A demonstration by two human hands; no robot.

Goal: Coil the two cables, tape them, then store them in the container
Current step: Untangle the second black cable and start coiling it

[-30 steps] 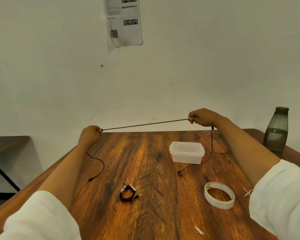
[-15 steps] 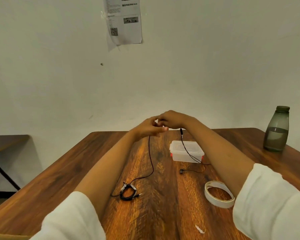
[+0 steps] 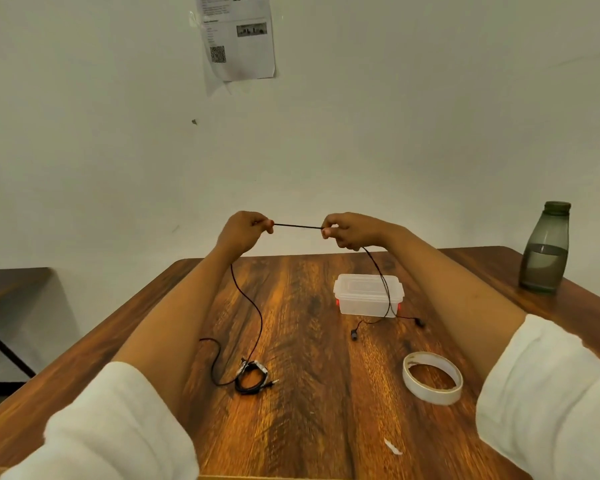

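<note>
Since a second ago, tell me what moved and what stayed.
The left hand and right hand came together from a wide stretch, then parted slightly, both pinching the black cable throughout; its left tail slid toward the coiled cable. Container, tape roll and bottle stayed put.

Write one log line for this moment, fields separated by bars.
left hand: pinches cable | right hand: pinches cable | coil: taped, on table | container: on table | tape: on table

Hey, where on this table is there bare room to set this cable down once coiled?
Free: the wood between the coiled cable and the tape, and the strip left of the left forearm. Crowded: round the container, where the loose cable's ends lie.
</note>
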